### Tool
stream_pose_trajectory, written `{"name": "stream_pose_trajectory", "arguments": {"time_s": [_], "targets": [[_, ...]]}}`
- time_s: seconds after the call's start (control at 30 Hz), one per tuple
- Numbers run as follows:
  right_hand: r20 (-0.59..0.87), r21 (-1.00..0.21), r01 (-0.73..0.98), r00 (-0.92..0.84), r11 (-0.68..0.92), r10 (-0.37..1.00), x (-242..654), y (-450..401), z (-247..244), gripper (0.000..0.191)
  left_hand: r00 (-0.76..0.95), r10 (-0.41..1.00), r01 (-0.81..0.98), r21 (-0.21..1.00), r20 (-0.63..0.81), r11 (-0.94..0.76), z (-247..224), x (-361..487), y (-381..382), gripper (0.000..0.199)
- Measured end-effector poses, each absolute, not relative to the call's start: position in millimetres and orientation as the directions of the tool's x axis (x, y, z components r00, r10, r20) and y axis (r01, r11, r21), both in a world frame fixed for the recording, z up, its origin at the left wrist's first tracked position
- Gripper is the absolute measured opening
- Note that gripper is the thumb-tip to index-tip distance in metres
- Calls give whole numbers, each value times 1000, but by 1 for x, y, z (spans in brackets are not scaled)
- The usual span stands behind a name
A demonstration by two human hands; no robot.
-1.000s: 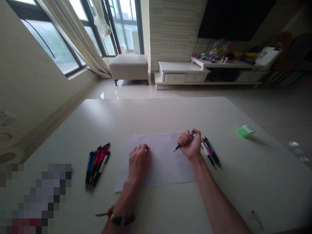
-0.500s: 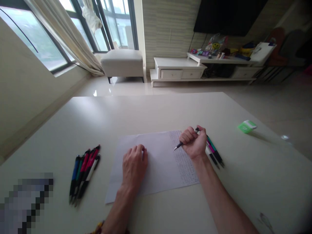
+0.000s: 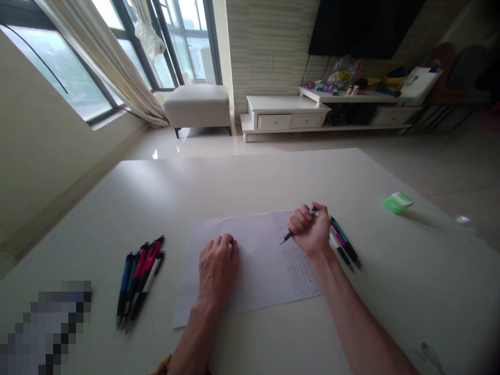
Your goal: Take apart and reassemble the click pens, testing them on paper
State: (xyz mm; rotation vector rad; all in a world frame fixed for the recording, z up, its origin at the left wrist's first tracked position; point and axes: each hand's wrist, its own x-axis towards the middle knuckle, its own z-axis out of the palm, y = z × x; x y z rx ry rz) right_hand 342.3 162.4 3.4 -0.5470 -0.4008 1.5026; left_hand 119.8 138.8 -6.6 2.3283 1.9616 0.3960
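A sheet of paper lies on the white table, with small handwriting down its right side. My left hand rests on the paper's left part, palm down, fingers bent and close together; whether anything is under them is hidden. Over the paper's right edge, my right hand is closed round a dark pen, its tip pointing down and left and its top by my thumb. Just right of that hand, several pens lie on the table, partly hidden by my wrist.
Several more pens, blue, green, red and white, lie left of the paper. A green and white box sits at the right. A blurred-out object is at the lower left. Beyond the table stand a stool and a low cabinet.
The view has shifted slightly, so the table's things appear a little further right. Both hands keep nearly the same pose, and the pen is still in my right hand.
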Motion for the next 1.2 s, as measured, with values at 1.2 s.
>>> {"name": "stream_pose_trajectory", "arguments": {"time_s": [1.2], "targets": [[134,-963,269,368,33,920,321,162,-29,15,154,977,951,244,148,-187,-7,118,138,21]]}}
